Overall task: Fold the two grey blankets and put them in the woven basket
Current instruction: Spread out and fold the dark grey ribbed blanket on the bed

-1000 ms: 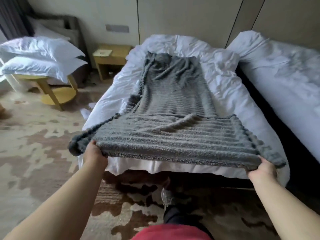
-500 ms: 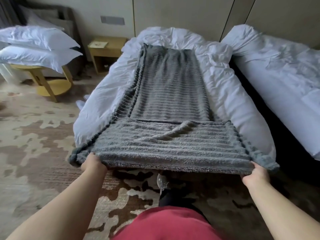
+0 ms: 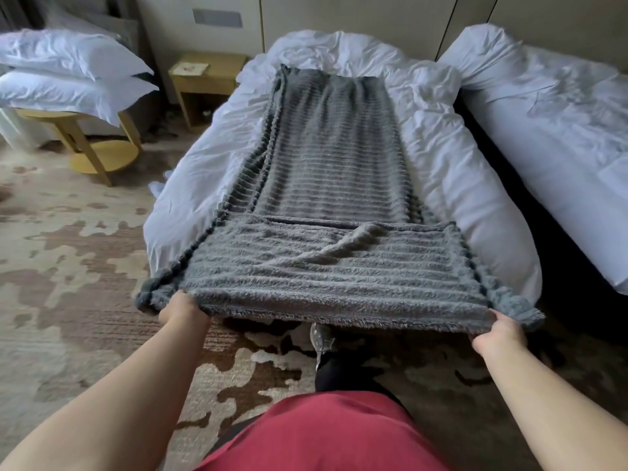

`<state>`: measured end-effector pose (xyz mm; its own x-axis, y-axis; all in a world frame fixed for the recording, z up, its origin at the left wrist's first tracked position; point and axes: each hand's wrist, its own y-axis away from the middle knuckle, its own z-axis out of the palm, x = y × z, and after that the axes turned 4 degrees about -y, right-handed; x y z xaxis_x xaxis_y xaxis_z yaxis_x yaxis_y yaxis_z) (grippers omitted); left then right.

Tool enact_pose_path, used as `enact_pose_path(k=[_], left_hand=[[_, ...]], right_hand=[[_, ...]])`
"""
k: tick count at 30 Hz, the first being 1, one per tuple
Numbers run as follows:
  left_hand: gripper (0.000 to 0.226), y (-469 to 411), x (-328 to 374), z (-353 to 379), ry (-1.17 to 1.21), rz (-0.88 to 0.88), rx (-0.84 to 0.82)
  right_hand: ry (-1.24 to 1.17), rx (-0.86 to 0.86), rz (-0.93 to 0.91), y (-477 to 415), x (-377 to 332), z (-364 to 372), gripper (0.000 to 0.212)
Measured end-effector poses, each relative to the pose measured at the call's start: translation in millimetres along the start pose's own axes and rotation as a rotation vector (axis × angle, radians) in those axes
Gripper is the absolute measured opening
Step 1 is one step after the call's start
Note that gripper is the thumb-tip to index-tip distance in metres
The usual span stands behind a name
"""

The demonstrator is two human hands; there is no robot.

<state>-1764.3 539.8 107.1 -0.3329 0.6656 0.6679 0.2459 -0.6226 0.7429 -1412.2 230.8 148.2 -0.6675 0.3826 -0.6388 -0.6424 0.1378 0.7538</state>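
Grey ribbed fleece blanket [image 3: 326, 171] lies lengthwise down the white-duvet bed [image 3: 458, 185], its near end held just off the bed's foot by left hand [image 3: 181, 309] and right hand [image 3: 498, 331], fingers pinching the corners; an uneven pull could skew the fold or trap the diagonal ridge.

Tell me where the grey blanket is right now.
In the head view the grey blanket lies lengthwise on the white duvet, its near end held off the bed's foot by the left hand and right hand.
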Motion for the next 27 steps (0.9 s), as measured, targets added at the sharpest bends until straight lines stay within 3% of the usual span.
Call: enact_pose_path(k=[2,5,10,16,23,27], left_hand=[[0.044,-1.5,-6.4,-9.9,0.002,-0.024,0.024],[0.044,3.6,-17.4,-29.6,-0.064,0.042,-0.090],[0.042,5.2,-27.5,-63.5,0.003,-0.058,0.161],[0.034,22.9,-21.1,-75.6,0.088,-0.137,0.123],[0.032,22.3,7.3,-17.7,0.003,-0.111,0.114],[0.035,20.7,39.3,42.3,0.080,-0.058,-0.046]], right_hand=[[0.035,0.003,-0.014,-0.6,3.5,-13.2,0.019],[0.031,0.006,0.008,-2.9,12.3,-35.8,0.015],[0.074,0.055,0.047,-7.0,31.7,-73.2,0.014],[0.084,0.038,0.120,-9.4,47.3,-91.1,0.017],[0.100,0.010,0.038,-13.7,23.5,-30.3,0.020],[0.063,-0.013,-0.023,-10.6,-6.3,43.5,0.011]])
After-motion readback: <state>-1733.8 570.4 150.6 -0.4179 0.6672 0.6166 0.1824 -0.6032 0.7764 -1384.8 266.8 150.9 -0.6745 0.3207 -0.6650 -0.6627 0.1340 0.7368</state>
